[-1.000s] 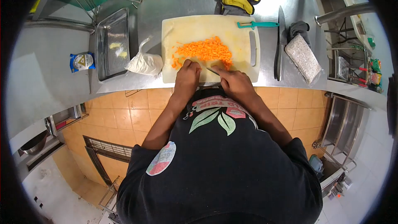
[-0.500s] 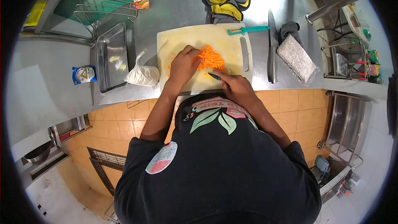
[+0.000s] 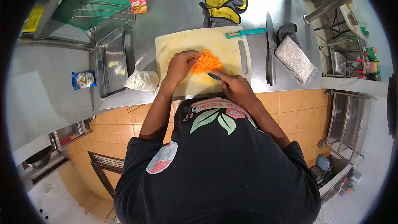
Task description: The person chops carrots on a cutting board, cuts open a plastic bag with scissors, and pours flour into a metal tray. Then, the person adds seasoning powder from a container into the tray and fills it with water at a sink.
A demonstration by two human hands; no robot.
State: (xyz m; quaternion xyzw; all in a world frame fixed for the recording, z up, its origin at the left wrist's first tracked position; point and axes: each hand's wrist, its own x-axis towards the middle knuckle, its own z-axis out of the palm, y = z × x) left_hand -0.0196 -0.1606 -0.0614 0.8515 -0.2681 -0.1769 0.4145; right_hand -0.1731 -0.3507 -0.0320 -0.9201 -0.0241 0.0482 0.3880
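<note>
Chopped orange bits sat heaped mid cutting board; step in hand prob. gathering them. L hand, fingers curled narrow, was at heap's left edge; couldn't tell if holding any. R hand gripped small knife just below. Next move called for L hand clear of knife edge. Peeler lay across far R corner.

I see a table of metal, smooth and shiny, and a board which looks plastic and rather matt. The long knife has a smooth metal blade. The gloves and the shirt are of matt cloth; the packet is in shiny, wrinkled plastic.
</note>
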